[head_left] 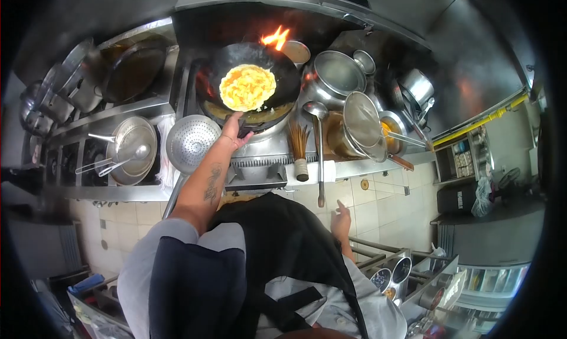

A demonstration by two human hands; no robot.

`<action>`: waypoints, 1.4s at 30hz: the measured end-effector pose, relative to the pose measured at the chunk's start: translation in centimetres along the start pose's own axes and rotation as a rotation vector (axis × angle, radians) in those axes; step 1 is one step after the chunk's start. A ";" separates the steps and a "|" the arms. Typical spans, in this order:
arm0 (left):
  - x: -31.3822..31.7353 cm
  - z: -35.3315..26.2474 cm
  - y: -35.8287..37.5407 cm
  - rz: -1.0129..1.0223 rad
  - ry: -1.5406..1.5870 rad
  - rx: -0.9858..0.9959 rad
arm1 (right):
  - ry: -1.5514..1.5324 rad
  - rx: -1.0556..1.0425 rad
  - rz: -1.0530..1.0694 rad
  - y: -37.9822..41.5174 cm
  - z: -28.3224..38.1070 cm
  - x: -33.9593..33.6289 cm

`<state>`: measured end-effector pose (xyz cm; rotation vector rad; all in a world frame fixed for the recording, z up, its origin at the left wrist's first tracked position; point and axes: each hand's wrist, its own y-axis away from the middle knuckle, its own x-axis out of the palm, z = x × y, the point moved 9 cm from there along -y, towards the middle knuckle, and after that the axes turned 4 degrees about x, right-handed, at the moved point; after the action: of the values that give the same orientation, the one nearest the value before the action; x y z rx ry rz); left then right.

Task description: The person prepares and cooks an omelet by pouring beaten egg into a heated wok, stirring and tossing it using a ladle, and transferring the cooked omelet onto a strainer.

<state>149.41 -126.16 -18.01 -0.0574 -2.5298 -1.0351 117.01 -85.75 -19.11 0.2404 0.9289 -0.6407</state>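
Note:
My left hand (235, 132) is closed around the near-side handle of a black wok (287, 76), which is tilted over the burner. In the wok lies a round, yellow egg omelette (248, 88). Flames (275, 37) flare up at the wok's far rim. Beside my left forearm rests a perforated strainer (193, 144) with a long handle. My right hand (341, 222) hangs low at my side over the floor, fingers apart and holding nothing. The closest tool to it is a long-handled ladle (319, 138) lying across the stove's front edge.
A bamboo brush (299, 150) lies left of the ladle. Further right stand a mesh strainer (363, 123) over a pot and a lidded steel pot (339, 73). A pan with utensils (133, 153) sits on the left burners. Behind my right side is a rack of containers (401, 271).

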 end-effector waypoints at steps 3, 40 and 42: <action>0.3 0.2 -0.3 0.062 0.044 0.021 | 0.045 0.000 0.062 2.4 0.5 1.3; -18.0 -4.9 8.6 0.218 0.130 -0.064 | 0.178 0.234 0.141 19.0 -1.0 3.9; -17.2 -5.9 6.3 0.157 0.040 -0.061 | 0.174 0.131 0.091 18.5 -0.8 3.8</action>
<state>168.49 -123.66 -16.59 -0.2459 -2.4147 -1.0395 129.39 -72.33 -24.05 0.4585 1.0375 -0.6040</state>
